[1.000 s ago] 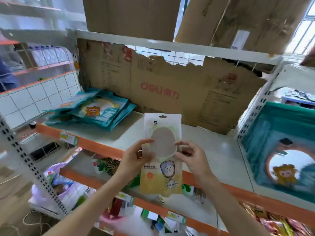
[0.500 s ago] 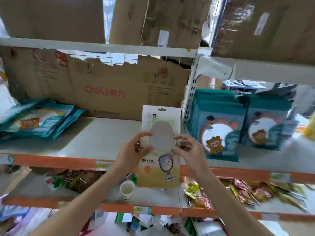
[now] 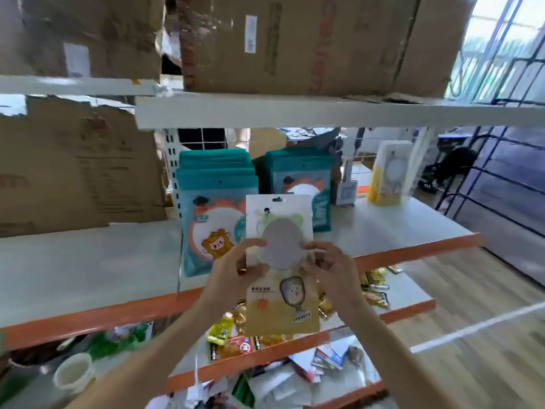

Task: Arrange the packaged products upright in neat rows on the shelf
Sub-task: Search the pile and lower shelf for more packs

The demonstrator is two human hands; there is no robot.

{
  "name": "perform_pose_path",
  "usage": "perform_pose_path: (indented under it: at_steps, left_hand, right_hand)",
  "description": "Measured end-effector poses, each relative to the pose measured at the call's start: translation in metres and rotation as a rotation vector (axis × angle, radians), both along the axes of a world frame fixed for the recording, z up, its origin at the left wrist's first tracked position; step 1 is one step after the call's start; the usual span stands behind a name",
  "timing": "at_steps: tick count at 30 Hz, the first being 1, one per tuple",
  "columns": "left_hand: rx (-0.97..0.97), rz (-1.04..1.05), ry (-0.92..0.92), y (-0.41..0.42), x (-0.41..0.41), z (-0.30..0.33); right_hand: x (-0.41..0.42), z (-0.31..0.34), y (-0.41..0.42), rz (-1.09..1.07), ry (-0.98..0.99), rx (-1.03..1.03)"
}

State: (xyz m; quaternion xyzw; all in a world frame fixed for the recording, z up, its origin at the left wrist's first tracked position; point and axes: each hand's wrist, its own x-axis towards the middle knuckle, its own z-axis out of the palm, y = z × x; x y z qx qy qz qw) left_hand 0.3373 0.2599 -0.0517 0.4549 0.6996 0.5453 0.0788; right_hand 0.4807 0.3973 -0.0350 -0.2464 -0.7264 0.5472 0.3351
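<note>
Hands hold one flat yellow-and-white packaged mirror upright in the air in front of the shelf; the left hand pinches its left edge and the right hand pinches its right edge, fingers curled onto the pack. Likely trouble: the pack is thin and light, so set down alone it may tip flat or slide forward off the orange shelf lip unless it leans on something. Two rows of teal packs stand upright directly behind it, blocking a straight push inward; bumping them could topple the front ones. A matching yellow pack stands further right near the back, apparently the proper row, well apart from the hands. Cardboard boxes fill the shelf's left rear. Loose snack packets litter the shelf below.
</note>
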Motion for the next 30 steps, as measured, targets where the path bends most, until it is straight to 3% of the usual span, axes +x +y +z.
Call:
perform_pose_path:
  at_steps: [10, 14, 30]
  left_hand:
    - [0.000, -0.190, 0.038, 0.151, 0.093, -0.004]
    - [-0.013, -0.250, 0.134, 0.190, 0.118, 0.005]
    - [0.008, -0.381, 0.132, 0.339, 0.127, 0.008]
  right_hand:
    - [0.122, 0.004, 0.114, -0.263, 0.008, 0.069]
    - [0.155, 0.003, 0.139, -0.341, 0.041, 0.062]
    - [0.167, -0.001, 0.270, -0.400, 0.104, -0.033]
